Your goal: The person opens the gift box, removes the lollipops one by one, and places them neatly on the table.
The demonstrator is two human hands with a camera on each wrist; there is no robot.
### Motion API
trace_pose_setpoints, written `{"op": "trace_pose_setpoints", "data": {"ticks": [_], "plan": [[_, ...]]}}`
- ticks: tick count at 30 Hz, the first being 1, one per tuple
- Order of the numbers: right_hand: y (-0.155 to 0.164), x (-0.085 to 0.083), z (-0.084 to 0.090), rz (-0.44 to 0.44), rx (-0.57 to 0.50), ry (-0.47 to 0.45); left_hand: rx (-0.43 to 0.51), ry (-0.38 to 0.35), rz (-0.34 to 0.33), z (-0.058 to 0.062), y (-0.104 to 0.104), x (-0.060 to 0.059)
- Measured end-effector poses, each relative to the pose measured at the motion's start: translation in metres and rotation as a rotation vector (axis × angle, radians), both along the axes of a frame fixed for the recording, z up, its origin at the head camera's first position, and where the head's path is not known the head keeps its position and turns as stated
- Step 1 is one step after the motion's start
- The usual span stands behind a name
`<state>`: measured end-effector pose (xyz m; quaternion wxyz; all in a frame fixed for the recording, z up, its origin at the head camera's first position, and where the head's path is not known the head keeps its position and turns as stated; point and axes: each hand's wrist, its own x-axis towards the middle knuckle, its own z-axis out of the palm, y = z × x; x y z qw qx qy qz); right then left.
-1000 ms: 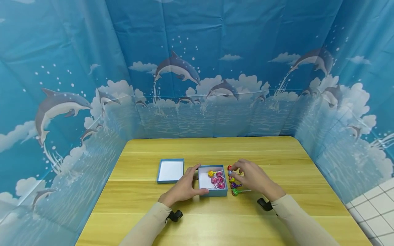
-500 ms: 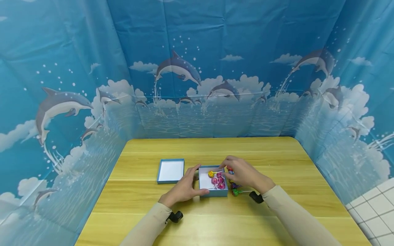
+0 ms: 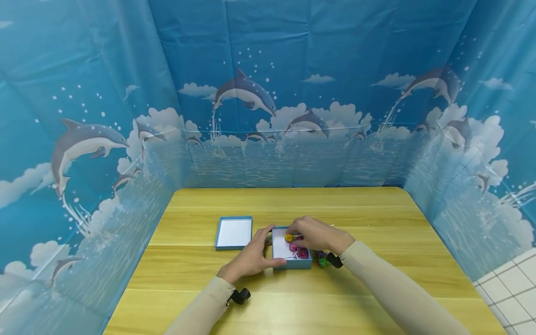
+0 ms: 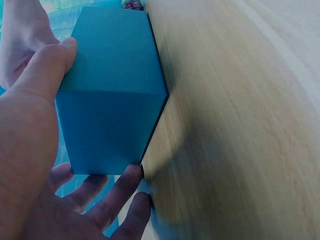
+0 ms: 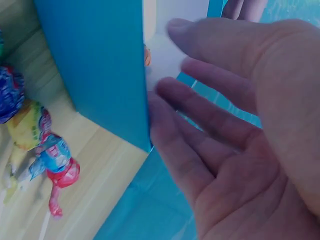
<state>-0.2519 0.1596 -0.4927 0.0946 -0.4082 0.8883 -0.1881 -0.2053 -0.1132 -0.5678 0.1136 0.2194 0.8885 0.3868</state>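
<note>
Head view: box [image 3: 291, 265] opening faces up, hands [image 3: 251, 258] steadying it.

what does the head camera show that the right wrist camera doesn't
Only the head view shows the lid lying open on the table, the left hand holding the box, and the pink lollipops inside it. Only the right wrist view shows the red lollipop outside clearly. Both show the blue box and the right hand over it.
</note>
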Motion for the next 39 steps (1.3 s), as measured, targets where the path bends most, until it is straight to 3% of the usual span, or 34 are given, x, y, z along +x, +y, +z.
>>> {"op": "trace_pose_setpoints", "data": {"ticks": [11, 24, 39], "plan": [[-0.018, -0.010, -0.003, 0.011, 0.093, -0.112, 0.009, -0.001, 0.006, -0.002, 0.000, 0.003], [-0.039, -0.018, -0.014, 0.108, 0.089, -0.063, 0.024, 0.017, 0.013, -0.002, 0.001, 0.003], [-0.033, -0.016, -0.018, 0.091, 0.052, -0.082, 0.004, 0.010, 0.001, -0.001, 0.001, 0.002]]}}
